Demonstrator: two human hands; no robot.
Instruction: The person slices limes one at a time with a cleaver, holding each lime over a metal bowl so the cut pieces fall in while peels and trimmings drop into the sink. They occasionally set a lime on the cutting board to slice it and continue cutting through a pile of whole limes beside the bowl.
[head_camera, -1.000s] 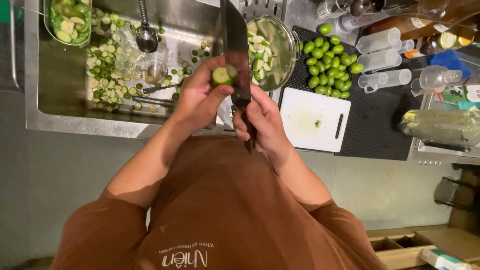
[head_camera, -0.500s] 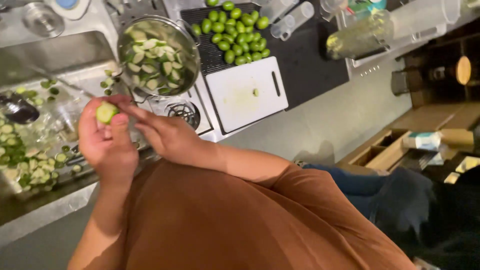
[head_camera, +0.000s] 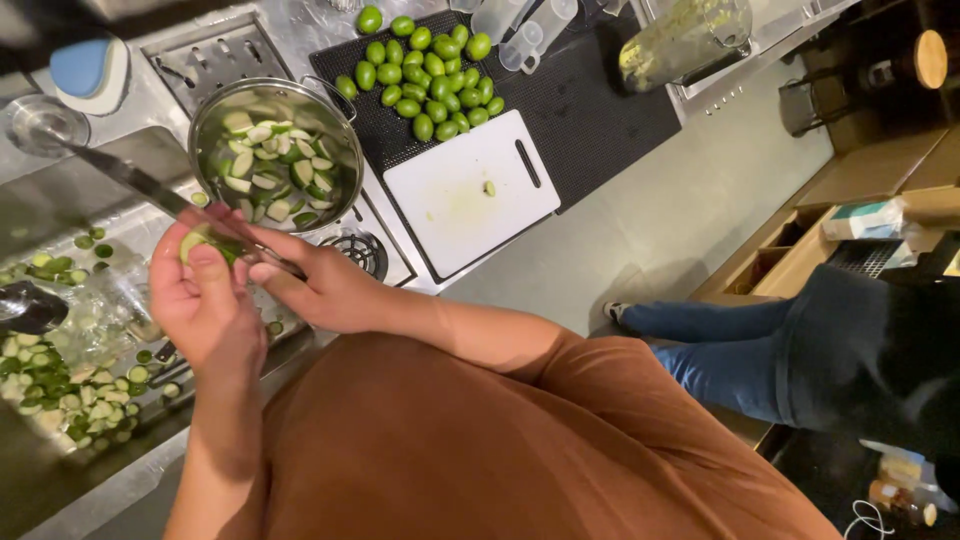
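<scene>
My left hand (head_camera: 205, 305) grips a small green lime (head_camera: 194, 243) over the edge of the steel sink (head_camera: 60, 210). My right hand (head_camera: 320, 285) is closed on the handle of a long knife (head_camera: 130, 180), whose blade runs up and left past the lime. Just beyond the hands stands a steel bowl (head_camera: 345, 140) holding cut lime pieces (head_camera: 270, 170). Lime peels and scraps (head_camera: 60, 390) litter the sink floor.
A white cutting board (head_camera: 470, 190) lies on a black mat (head_camera: 600, 110) beside a pile of whole limes (head_camera: 425, 70). Clear measuring cups (head_camera: 525, 30) and a blender jug (head_camera: 685, 40) stand further back. Another person in jeans (head_camera: 740, 345) stands at the right.
The view swung left and tilted. My hands stayed together on the lime; the knife blade now points up and left across it, toward the sink.
</scene>
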